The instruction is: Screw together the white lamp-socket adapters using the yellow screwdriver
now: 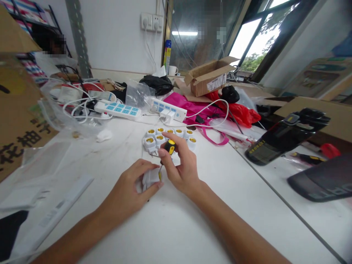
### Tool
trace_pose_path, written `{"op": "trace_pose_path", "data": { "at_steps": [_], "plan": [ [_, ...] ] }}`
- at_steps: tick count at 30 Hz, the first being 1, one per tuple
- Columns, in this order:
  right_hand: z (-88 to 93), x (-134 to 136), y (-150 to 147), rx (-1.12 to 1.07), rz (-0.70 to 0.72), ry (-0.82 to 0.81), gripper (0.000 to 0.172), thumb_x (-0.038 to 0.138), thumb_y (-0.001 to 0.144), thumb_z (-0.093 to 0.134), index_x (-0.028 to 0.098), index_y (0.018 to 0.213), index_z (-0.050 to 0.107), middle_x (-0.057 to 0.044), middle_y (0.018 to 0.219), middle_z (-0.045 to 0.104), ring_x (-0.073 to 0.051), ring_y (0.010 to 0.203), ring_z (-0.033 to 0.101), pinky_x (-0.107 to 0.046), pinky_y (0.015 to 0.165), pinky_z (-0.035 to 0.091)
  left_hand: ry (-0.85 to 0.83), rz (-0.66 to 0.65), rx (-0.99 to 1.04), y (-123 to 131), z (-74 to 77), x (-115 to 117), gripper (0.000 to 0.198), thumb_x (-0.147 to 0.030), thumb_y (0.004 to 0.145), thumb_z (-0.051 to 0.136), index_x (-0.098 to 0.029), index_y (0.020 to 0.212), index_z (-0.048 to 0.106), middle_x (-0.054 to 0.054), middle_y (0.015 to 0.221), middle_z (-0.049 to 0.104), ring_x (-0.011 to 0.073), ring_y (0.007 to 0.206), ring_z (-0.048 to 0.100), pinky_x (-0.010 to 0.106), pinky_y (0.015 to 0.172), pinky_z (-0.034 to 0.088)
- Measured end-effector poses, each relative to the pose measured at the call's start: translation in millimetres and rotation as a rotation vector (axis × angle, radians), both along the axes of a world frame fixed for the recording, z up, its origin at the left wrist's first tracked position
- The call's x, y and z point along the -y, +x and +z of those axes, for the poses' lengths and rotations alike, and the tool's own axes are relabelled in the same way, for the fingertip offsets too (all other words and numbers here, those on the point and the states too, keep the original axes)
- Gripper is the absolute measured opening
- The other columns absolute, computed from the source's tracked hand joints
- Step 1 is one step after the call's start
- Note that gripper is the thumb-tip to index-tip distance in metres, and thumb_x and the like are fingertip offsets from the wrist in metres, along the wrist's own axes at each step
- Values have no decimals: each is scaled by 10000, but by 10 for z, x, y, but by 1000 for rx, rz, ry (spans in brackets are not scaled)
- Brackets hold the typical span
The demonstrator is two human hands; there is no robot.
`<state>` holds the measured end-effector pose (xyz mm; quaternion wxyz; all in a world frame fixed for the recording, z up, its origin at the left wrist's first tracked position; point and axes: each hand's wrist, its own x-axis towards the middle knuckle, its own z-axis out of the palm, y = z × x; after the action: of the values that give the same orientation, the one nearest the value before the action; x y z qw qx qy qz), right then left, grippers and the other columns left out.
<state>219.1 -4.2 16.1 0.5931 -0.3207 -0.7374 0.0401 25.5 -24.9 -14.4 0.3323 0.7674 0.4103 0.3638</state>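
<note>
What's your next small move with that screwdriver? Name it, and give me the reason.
Probably rotate the white adapter slightly in the left hand so the screwdriver's tip shows clearly. The right hand holds the yellow-and-black screwdriver with its thin shaft reaching the adapter's side, where the point of contact is hard to see.

Screwdriver handle [171, 146] glossy plastic; lamp sockets [178, 132] matt white plastic; table [209, 227] smooth.
</note>
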Motion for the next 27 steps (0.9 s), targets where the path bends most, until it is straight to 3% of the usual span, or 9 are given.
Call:
{"op": "trace_pose_path", "data": {
  "at_steps": [6,12,18,27],
  "plan": [
    [-132,16,23,-31,19,-54,424,288,1141,580,277,1563,538,-30,1024,770,-149,816,714,-320,799,604,-8,-13,34,-1,9,46,305,-264,924,805,-250,1223,747,69,1226,755,252,1158,728,413,1046,571],
    [-186,9,-3,-134,65,-53,396,272,1147,550,251,1543,544,-2,923,704,-136,735,651,-315,721,546,-54,-9,75,3,56,98,282,-258,908,806,-244,1177,722,57,1171,755,241,1096,737,400,998,595],
    [-168,15,5,-144,57,-9,388,240,1137,555,236,1525,540,-3,906,686,-149,740,646,-320,713,548,-219,-57,187,-21,16,110,320,-279,947,770,-257,1240,645,48,1282,753,228,1191,751,407,1128,589],
    [-162,71,45,49,15,62,430,302,1132,562,219,1553,531,-36,906,722,-208,799,722,-395,808,592,-103,-84,43,-25,18,97,349,-222,948,750,-271,1284,669,59,1277,763,253,1186,732,425,1081,567]
  ]
}}
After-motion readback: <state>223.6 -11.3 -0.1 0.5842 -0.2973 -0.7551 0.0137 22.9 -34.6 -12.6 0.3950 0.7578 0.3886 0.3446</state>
